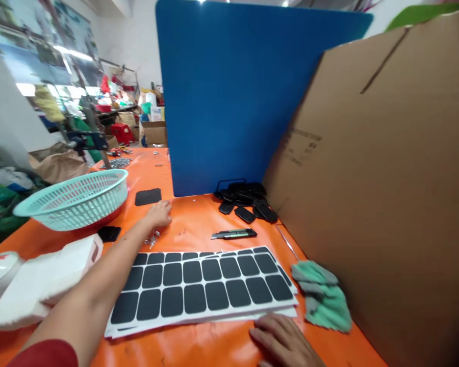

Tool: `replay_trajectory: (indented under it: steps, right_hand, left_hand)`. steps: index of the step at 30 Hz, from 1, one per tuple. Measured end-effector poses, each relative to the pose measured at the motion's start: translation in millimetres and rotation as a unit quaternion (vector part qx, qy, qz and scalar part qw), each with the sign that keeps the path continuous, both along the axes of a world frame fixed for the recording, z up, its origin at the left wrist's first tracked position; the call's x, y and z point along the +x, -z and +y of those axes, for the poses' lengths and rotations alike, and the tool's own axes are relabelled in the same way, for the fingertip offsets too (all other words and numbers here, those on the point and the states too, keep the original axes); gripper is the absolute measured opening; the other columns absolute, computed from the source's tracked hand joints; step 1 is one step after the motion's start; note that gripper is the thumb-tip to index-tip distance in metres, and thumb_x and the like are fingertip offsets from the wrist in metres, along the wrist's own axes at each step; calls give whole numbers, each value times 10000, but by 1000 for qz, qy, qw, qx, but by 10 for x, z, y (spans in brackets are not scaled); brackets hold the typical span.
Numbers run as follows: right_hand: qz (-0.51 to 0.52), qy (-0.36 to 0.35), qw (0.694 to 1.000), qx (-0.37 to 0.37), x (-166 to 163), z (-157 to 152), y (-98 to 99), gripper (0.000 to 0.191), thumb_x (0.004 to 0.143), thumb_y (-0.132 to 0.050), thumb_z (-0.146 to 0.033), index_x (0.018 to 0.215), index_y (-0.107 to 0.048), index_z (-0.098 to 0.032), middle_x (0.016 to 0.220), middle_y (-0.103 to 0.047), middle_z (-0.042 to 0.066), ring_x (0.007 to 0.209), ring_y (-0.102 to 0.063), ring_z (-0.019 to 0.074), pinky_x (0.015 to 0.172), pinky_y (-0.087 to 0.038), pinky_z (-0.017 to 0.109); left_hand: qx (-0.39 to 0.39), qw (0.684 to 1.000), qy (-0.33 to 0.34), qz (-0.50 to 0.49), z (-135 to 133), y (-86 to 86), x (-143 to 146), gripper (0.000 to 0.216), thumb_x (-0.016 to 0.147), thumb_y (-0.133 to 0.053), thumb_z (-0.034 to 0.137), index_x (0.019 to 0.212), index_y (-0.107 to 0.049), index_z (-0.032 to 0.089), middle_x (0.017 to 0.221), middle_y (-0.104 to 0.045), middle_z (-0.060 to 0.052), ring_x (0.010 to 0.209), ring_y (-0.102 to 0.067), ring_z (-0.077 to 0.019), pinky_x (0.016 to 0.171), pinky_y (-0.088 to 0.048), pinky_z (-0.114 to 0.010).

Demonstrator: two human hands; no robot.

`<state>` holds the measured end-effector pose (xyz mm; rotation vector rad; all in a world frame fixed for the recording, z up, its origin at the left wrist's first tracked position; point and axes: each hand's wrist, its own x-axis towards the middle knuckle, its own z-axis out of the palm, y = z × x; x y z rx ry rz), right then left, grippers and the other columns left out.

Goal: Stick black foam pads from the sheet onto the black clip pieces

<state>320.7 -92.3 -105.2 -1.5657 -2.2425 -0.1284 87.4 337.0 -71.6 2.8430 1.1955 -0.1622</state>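
Note:
My left hand (160, 214) reaches far forward over the orange table, just right of a dark flat pad (148, 197). Its fingers look loosely apart, and nothing shows in them. Small metal pieces (152, 238) lie below that wrist. My right hand (285, 340) rests with spread fingers at the near edge of a stack of white sheets (202, 317) bearing rows of black rounded-square stickers (195, 298). Beyond the stack lies a utility knife (234, 234), its blade pointing left. Black rounded pieces (245, 199) are piled behind the knife.
A tall blue board (233, 97) and a large cardboard sheet (378, 168) wall off the back and right. A green cloth (323, 295) lies by the cardboard. On the left are a turquoise basket (80, 201), a black object (109, 234) and a white tissue pack (49, 278).

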Motion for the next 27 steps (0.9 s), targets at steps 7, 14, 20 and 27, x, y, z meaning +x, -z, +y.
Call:
replay_trajectory:
  steps: [7, 14, 20, 27]
  right_hand:
    - [90, 45, 993, -55, -195, -2, -191, 321, 867, -505, -235, 1159, -626, -176, 1106, -621, 120, 1001, -545, 256, 899, -476, 443]
    - [93, 60, 994, -11, -219, -1, -161, 302, 857, -535, -245, 1132, -636, -177, 1051, -647, 118, 953, -557, 254, 859, -485, 431]
    - [75, 66, 995, 20, -251, -28, -155, 294, 871, -534, -232, 1137, -643, -172, 1060, -683, 113, 956, -597, 253, 864, -487, 420]
    - [28, 68, 996, 55, -280, -61, -77, 309, 909, -523, -257, 1181, -643, -171, 1118, -708, 97, 984, -626, 283, 918, -421, 457]
  left_hand:
    - [42, 997, 48, 50, -79, -88, -31, 241, 905, -498, 253, 918, -668, 82, 1022, -643, -173, 977, -605, -288, 876, -472, -377]
    - [206, 954, 184, -117, -1374, -272, -923, 340, 943, -492, 386, 1063, -652, 110, 1183, -622, -190, 1136, -546, -346, 962, -426, -467]
    - [201, 876, 391, -196, -2619, 79, -1617, 332, 938, -521, 426, 1106, -685, 191, 1084, -722, -59, 1018, -630, -228, 928, -455, -322]
    - [185, 918, 312, -159, -2706, 219, -1695, 530, 903, -580, 435, 1327, -553, 118, 1277, -641, -117, 1216, -555, -266, 1050, -431, -338]
